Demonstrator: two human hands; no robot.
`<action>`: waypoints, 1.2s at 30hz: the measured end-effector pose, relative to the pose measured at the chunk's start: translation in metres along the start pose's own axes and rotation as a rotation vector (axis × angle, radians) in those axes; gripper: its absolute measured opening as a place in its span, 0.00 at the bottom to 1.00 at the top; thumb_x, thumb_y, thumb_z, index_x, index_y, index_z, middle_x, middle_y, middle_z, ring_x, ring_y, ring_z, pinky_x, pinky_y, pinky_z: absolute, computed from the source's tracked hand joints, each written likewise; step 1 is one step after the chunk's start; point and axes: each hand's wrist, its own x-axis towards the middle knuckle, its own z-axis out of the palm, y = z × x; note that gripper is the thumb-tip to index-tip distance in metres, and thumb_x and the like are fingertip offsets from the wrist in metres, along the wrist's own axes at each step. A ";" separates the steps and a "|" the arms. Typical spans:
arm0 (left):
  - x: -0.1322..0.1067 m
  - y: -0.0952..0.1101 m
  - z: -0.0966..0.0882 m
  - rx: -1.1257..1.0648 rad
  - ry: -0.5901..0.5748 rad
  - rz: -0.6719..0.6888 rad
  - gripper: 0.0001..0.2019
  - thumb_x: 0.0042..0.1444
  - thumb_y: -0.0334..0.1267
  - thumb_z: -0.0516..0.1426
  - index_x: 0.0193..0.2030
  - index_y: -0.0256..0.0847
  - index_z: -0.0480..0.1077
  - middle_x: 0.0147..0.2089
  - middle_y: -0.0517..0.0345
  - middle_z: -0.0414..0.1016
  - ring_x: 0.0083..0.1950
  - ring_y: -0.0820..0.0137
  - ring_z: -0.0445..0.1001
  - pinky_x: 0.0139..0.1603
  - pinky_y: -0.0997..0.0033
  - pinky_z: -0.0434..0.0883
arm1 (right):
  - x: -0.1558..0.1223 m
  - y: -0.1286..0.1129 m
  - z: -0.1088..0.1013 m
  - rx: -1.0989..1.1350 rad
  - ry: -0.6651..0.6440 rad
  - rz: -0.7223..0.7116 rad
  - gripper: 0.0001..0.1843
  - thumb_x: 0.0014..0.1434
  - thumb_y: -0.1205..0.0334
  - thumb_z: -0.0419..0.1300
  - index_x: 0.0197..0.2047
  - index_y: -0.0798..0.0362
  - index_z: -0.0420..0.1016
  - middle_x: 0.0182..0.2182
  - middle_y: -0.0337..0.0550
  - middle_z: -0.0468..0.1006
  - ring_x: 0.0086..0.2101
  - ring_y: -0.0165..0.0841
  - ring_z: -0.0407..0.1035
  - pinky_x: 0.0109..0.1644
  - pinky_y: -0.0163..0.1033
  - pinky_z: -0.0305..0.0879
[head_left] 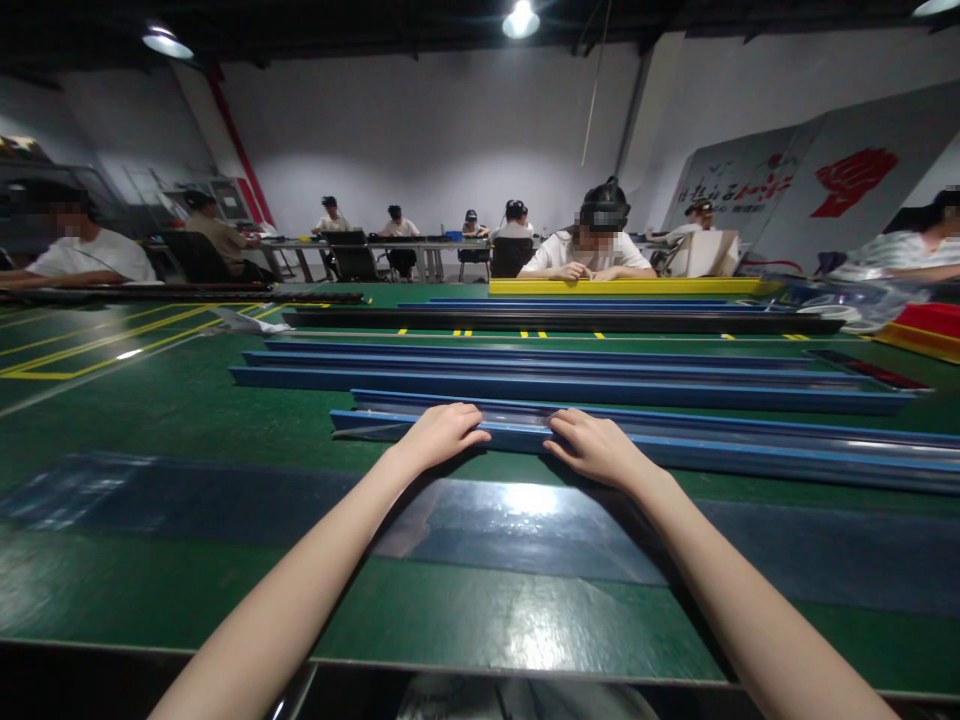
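Note:
A long blue channel strip (787, 452) with raised edges lies across the table in front of me. My left hand (442, 433) is closed over its near edge, towards the left end, fingers reaching inside and thumb on the front wall. Farther right, my right hand (596, 447) grips the same near edge, fingers bent over it. Clear film seems to line the channel between the hands. Nearer to me a flat transparent plastic sheet (510, 530) stretches over the table under my forearms.
Beyond lie more blue channel strips (570, 385) and a black strip (525, 320). Opposite, a person (592, 245) handles a yellow strip (637, 287). A red bin (926, 330) stands at the right. The green table's (420, 625) front edge runs close to me.

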 end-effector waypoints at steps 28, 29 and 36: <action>-0.001 -0.002 0.005 -0.058 0.029 0.022 0.15 0.61 0.45 0.47 0.45 0.40 0.68 0.43 0.54 0.74 0.46 0.67 0.71 0.45 0.71 0.67 | 0.001 -0.001 0.000 0.034 0.013 -0.012 0.16 0.62 0.56 0.46 0.44 0.55 0.69 0.47 0.50 0.70 0.46 0.36 0.64 0.43 0.36 0.61; -0.001 -0.002 0.005 -0.056 0.029 0.020 0.15 0.61 0.45 0.47 0.45 0.40 0.68 0.43 0.54 0.74 0.46 0.67 0.71 0.44 0.71 0.67 | 0.001 -0.001 0.001 0.031 0.014 -0.016 0.16 0.62 0.56 0.45 0.44 0.55 0.69 0.46 0.50 0.70 0.46 0.36 0.64 0.43 0.37 0.62; 0.000 0.000 0.006 -0.058 0.023 0.011 0.15 0.61 0.45 0.47 0.45 0.40 0.68 0.43 0.55 0.74 0.46 0.67 0.71 0.44 0.71 0.66 | 0.001 -0.003 0.002 0.018 0.023 -0.044 0.15 0.62 0.58 0.45 0.44 0.55 0.67 0.44 0.51 0.71 0.45 0.36 0.64 0.42 0.36 0.61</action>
